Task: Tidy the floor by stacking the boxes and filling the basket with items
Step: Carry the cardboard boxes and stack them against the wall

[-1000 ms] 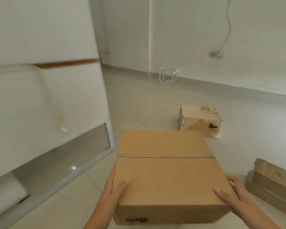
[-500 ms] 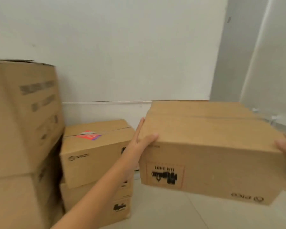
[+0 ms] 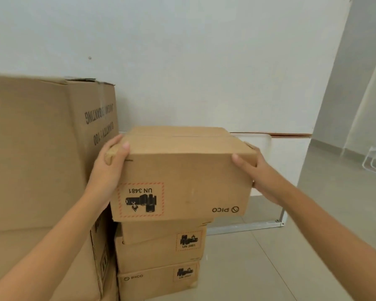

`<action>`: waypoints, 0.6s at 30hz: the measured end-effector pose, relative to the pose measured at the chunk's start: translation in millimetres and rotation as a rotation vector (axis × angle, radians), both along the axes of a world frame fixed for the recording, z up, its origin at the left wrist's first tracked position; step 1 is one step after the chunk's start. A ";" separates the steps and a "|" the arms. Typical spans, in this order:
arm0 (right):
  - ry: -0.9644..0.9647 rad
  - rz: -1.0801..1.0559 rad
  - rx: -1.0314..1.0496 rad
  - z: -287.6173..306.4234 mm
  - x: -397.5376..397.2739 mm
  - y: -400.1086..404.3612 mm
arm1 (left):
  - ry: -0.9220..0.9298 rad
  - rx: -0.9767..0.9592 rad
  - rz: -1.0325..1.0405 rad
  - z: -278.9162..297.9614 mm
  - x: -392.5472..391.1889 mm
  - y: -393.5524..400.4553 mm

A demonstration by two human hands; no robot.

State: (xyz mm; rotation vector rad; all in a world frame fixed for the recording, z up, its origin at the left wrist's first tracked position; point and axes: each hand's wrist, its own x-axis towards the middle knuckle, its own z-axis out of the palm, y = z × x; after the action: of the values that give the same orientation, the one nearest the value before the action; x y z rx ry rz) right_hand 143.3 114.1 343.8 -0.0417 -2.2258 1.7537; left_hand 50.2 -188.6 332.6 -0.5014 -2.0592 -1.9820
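Against the white wall (image 3: 182, 51), your left hand (image 3: 109, 168) and right hand (image 3: 258, 172) grasp the PICO box (image 3: 182, 181) by its two ends, thumbs curled onto its near top edge; whether it rests on the stacked boxes (image 3: 161, 257) directly below or sits just above them, you cannot tell; its UN 3481 label (image 3: 140, 199) reads upside down; the large carton (image 3: 41, 159) stands just beside your left hand, crowding that side; tiled floor (image 3: 258, 268) lies to the right.
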 end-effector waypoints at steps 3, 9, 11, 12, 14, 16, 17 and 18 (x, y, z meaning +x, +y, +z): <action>0.014 -0.076 0.016 -7.0 -28.6 -9.3 | 0.205 -0.082 0.225 0.2 -21.7 0.7; -0.035 -0.495 0.491 -14.1 -78.1 -31.2 | 0.513 -0.470 0.491 7.4 -64.6 14.3; -0.042 -0.530 0.573 -20.7 -82.4 -36.0 | 0.551 -0.538 0.569 7.5 -66.3 19.5; -0.049 -0.542 0.604 -23.1 -82.2 -35.9 | 0.561 -0.569 0.601 7.2 -65.9 21.9; -0.105 -0.544 0.659 -25.8 -72.4 -33.0 | 0.589 -0.623 0.615 6.7 -64.6 21.1; -0.197 -0.513 0.700 -25.9 -49.5 -29.3 | 0.619 -0.690 0.577 5.6 -64.1 15.6; -0.245 -0.498 0.719 -25.0 -35.1 -27.7 | 0.637 -0.740 0.564 3.1 -59.9 14.4; -0.297 -0.497 0.750 -23.1 -19.8 -26.1 | 0.680 -0.784 0.555 2.9 -55.0 11.3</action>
State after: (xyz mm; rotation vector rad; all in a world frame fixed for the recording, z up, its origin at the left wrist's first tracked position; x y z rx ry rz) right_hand 123.5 88.0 320.7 -0.6535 -2.6324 0.6370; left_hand -4.8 -177.3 335.5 -0.5464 -2.0946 -0.5396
